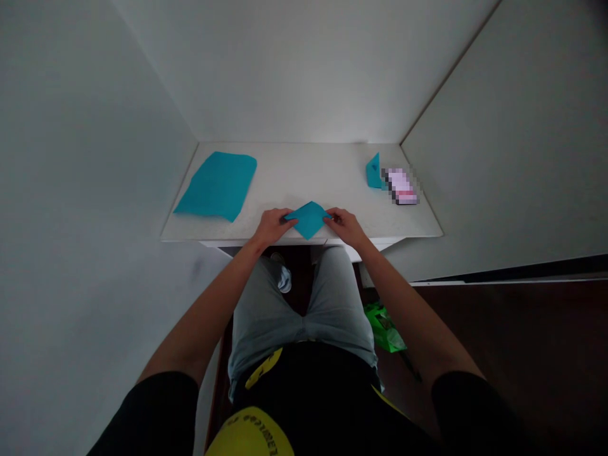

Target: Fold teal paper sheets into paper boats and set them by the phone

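A small folded piece of teal paper [310,221], shaped like a diamond, is held over the front edge of the white desk [304,171]. My left hand [275,225] pinches its left corner between thumb and fingers. On the opposite side, my right hand [345,225] grips the right corner in the same way. The paper's lower point hangs toward me. Whatever lies on its far side is hidden.
A larger teal sheet [221,185] lies on the desk's left part. At the back right stands a folded teal paper piece [373,172] beside a phone [402,186] with a lit, blurred screen. Walls enclose the desk on three sides. A green bag [387,329] sits on the floor.
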{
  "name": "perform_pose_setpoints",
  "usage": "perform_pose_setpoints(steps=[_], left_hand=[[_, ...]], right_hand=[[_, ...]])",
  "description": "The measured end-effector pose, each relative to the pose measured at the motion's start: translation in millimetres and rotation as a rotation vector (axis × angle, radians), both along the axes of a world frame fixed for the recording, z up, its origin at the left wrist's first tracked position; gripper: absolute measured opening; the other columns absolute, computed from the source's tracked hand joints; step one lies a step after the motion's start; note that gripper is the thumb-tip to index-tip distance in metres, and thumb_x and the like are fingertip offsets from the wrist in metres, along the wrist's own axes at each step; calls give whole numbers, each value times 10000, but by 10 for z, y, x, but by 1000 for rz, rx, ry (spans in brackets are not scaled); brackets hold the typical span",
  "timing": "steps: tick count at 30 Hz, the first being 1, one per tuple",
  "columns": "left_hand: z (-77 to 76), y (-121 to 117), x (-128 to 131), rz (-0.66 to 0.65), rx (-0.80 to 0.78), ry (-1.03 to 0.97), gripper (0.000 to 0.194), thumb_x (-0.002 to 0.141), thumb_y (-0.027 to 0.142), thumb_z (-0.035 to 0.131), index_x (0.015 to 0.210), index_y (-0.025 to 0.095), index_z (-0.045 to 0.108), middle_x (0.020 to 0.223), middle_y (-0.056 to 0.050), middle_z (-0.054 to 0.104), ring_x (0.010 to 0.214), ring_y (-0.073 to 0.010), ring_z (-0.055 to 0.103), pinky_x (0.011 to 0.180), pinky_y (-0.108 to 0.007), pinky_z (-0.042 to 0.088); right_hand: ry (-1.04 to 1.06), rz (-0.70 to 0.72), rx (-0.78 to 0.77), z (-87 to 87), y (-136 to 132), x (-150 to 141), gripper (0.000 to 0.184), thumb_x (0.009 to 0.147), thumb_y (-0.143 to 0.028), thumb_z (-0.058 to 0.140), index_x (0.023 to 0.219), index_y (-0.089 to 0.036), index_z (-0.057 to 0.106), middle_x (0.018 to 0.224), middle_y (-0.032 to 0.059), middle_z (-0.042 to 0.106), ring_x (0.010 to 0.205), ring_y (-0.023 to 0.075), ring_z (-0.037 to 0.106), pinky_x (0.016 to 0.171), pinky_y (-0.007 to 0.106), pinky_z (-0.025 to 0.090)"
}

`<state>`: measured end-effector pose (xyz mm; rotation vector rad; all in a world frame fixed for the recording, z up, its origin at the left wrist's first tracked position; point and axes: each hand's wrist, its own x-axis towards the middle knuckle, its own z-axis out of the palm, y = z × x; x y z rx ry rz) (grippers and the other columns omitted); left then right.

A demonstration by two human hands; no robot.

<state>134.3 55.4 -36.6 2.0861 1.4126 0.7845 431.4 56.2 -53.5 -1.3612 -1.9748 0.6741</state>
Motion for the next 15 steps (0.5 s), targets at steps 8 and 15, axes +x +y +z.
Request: perform_pose_setpoints(steps=[8,15], left_hand=[[-58,-151,20,10,172,139,235,998,221,645,1144,254,827,1185,-76,818,1181,-270,716,1098,-470,528],[-113,-437,-20,-39,264,242,391,1012,200,567,1344,237,770,1455,-74,742,1413,-252,664,1327,-526,370]], right_hand=[[-148,150,200,-11,-136,-17,380,1051,-231,479,1219,-243,819,1249,110,765,1184,292,648,1091,489,483],[-240,168,223,30,-247,-73,325,1037,-238,517,1193,-227,801,1343,112,767,1265,310,648,1129,529,478]])
